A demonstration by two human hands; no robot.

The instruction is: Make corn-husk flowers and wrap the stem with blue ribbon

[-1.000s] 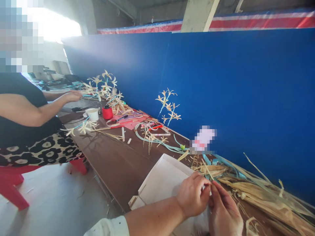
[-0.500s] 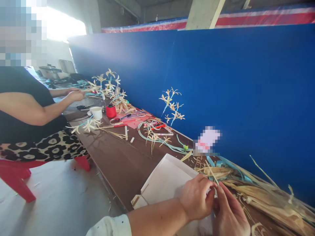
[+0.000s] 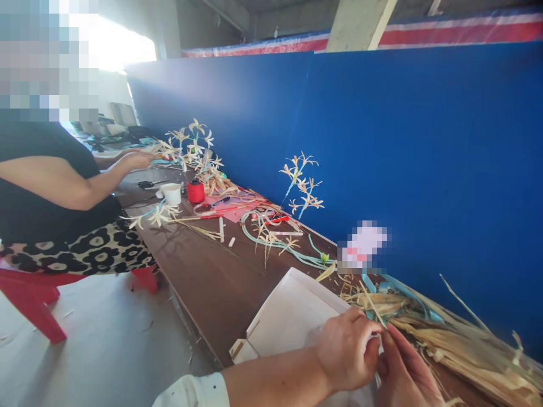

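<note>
Pale strip: we see a small, thin pale strip (image 3: 377, 337) at the point where our two hands meet, low in the view, above the far right corner of the white sheet. Most of it is hidden by our fingers.
Left hand: our left hand (image 3: 348, 351) is curled shut, thumb and fingers pinched on the strip.
Right hand: our right hand (image 3: 406, 374) lies with its fingers stretched up against the same spot. We cannot tell whether they pinch the strip or only steady it.
White sheet: the white sheet (image 3: 288, 316) lies under our left wrist, one corner at the near edge of the table (image 3: 203, 277).
Straw pile: loose dried straw (image 3: 449, 339) lies just beside our right hand, along the blue wall (image 3: 424, 169).
Further off: blue-green ribbons (image 3: 275, 249), a straw flower sprig (image 3: 302, 186), a red spool (image 3: 195, 192) and a white cup (image 3: 172, 193).
Co-worker: another person's hand (image 3: 138, 160) works at the far flowers, well apart from ours.
Risk: we judge the strip dry and brittle, so a hard pinch or twist could split it, and a slack one could drop it into the straw, where it would be hard to find. A sliding forearm could push the sheet off the edge.
</note>
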